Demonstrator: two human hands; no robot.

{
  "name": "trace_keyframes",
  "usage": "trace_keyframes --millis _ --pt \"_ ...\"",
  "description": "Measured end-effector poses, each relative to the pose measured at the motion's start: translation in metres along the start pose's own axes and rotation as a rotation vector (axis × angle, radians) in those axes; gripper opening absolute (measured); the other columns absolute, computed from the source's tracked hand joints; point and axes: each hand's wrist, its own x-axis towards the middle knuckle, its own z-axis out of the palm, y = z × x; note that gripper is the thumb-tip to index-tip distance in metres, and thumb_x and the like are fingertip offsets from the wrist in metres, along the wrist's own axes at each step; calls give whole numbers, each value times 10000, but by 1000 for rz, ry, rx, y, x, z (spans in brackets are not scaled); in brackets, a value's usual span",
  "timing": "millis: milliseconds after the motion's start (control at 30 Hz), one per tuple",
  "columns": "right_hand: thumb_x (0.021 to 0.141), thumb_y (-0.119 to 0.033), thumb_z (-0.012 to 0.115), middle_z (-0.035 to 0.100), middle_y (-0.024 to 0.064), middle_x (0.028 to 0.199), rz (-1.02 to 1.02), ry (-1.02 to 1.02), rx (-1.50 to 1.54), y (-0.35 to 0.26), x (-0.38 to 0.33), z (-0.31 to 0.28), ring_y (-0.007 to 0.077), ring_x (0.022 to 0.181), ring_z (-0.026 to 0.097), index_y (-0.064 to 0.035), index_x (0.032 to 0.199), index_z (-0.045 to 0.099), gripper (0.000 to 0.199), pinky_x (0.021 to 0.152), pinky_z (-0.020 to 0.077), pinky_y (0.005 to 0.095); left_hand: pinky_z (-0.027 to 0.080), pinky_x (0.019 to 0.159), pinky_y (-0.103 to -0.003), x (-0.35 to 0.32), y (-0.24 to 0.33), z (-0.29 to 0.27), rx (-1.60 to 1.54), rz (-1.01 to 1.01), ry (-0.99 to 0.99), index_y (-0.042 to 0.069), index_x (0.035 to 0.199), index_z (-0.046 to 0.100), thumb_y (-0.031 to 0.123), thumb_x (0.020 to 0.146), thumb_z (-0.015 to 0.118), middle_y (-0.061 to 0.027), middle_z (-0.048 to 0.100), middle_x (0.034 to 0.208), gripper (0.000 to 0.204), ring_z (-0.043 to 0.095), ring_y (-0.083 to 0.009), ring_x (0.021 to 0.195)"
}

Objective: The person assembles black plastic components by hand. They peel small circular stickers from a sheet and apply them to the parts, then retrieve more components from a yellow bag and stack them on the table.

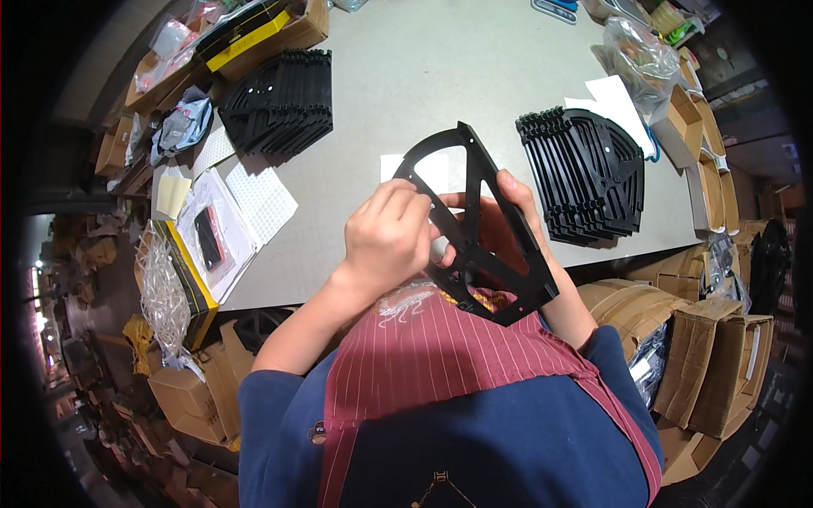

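Observation:
A black fan-shaped plastic frame [474,203] with open cut-outs is tilted up in front of my apron. My right hand [518,199] grips it from behind, with its thumb on the long right edge and fingers showing through the openings. Against the frame's left curved edge, my left hand [391,224] is closed with its fingers bent together. Whatever its fingertips may pinch is hidden. One stack of similar black frames [279,102] lies at the far left of the table, and another stack [584,173] is to the right of my right hand.
The grey table [406,76] has dotted white sheets [261,199] and a phone [207,237] on papers at left. A white paper [423,169] lies behind the frame. Cardboard boxes [711,356] crowd the right side; a plastic bag [639,55] sits at the back right.

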Motion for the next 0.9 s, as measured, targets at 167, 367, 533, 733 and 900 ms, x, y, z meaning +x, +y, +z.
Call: trace_keyframes --millis 167,367,533,733,900 --pt "870 -802 445 704 231 968 -3 15 -7 -3 -2 3 273 749 734 83 1323 524 997 709 623 357 565 731 -353 1 -1 0 -37 -19 -1 45 878 699 10 715 716 -91 694 864 168 700 -273 956" --pt "804 -876 426 708 189 922 6 70 -61 -5 -1 8 236 710 728 44 1231 595 1028 647 588 310 566 771 -363 0 -4 0 -101 -43 35 44 872 704 -5 724 707 -84 703 863 156 699 -292 969" --pt "809 -865 432 709 198 917 -20 46 -43 -1 0 5 241 692 734 62 1234 582 1031 599 593 314 564 803 -383 -4 2 -6 -114 -32 35 24 930 729 -49 719 681 -87 710 890 228 682 -330 1027" --pt "834 -837 426 712 219 934 -21 94 21 2 -2 7 250 704 741 92 1286 551 1041 597 617 318 510 932 -438 -18 16 -12 -160 -80 -45 20 1025 758 -111 713 619 -98 721 977 366 546 -381 1258" --pt "881 -757 441 705 258 996 -22 37 119 2 -7 4 284 761 748 120 1336 511 991 730 636 378 466 1002 -465 -24 10 -15 -265 -156 -72 36 1039 754 -120 752 592 -104 726 994 365 525 -385 1287"
